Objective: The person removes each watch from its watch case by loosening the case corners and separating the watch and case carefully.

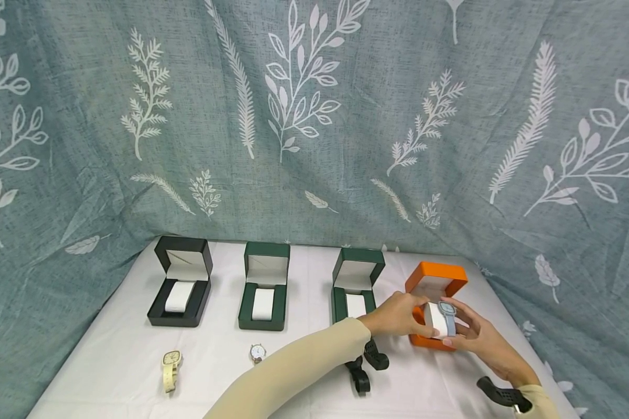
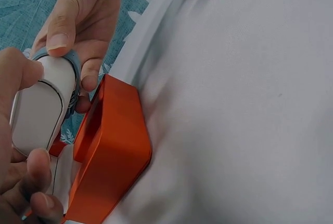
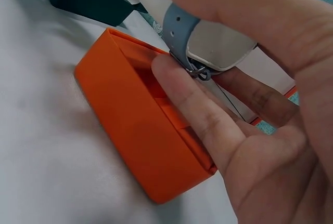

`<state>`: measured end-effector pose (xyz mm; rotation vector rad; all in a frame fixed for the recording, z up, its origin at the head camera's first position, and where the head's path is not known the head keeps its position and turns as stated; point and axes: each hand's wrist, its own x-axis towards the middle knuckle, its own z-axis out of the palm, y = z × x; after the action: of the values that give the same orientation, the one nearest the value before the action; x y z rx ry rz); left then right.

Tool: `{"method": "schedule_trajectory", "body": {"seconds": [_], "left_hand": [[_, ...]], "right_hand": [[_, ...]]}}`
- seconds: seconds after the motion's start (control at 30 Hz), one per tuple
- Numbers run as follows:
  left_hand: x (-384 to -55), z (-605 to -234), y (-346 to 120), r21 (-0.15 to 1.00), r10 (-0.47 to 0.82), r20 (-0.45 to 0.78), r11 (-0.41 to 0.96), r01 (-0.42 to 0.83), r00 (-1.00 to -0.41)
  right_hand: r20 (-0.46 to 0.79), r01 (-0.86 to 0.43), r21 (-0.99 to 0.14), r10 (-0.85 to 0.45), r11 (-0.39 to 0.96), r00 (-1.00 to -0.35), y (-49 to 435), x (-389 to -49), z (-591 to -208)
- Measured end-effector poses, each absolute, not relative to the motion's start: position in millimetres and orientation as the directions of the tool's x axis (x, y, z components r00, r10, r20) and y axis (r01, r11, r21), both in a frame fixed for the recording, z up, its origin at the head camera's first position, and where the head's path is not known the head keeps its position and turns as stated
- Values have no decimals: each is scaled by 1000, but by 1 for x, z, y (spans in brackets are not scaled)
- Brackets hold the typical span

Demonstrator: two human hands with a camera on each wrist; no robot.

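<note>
In the head view, my left hand point(image 1: 400, 314) pinches a white watch cushion point(image 1: 434, 317) by its left side, above the orange watch box point(image 1: 442, 273). A watch with a light blue strap point(image 1: 448, 321) is wrapped around that cushion near its right end. My right hand point(image 1: 477, 336) grips the strapped end, thumb below and fingers around the far side. Seen from the right wrist, the strap's buckle point(image 3: 197, 71) lies against the fingers, with the open orange box point(image 3: 130, 125) below. The left wrist view shows the cushion's flat pale end point(image 2: 36, 117) between the left fingers.
Two green boxes point(image 1: 245, 308) point(image 1: 338, 302) and a black box point(image 1: 175, 319) stand open in a row to the left, each with a white cushion. A cream-strapped watch point(image 1: 170, 372) and a round-faced watch point(image 1: 258, 352) lie in front. Black straps point(image 1: 360, 377) show by the left forearm.
</note>
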<state>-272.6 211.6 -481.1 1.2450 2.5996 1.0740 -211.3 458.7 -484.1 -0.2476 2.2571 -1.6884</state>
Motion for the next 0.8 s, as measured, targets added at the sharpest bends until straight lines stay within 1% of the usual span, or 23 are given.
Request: {"method": "schedule_trajectory", "body": {"seconds": [0.17, 0.4, 0.8], "left_hand": [[-272, -481, 213, 612, 706, 238, 424, 668, -667], [-273, -480, 213, 576, 710, 269, 422, 700, -650], [-269, -475, 211, 590, 713, 234, 436, 680, -661]], "right_hand": [[-123, 25, -957, -324, 291, -938, 460, -211, -484], [-109, 10, -956, -325, 292, -939, 460, -210, -484], [-140, 49, -955, -300, 291, -944, 461, -210, -485]]}}
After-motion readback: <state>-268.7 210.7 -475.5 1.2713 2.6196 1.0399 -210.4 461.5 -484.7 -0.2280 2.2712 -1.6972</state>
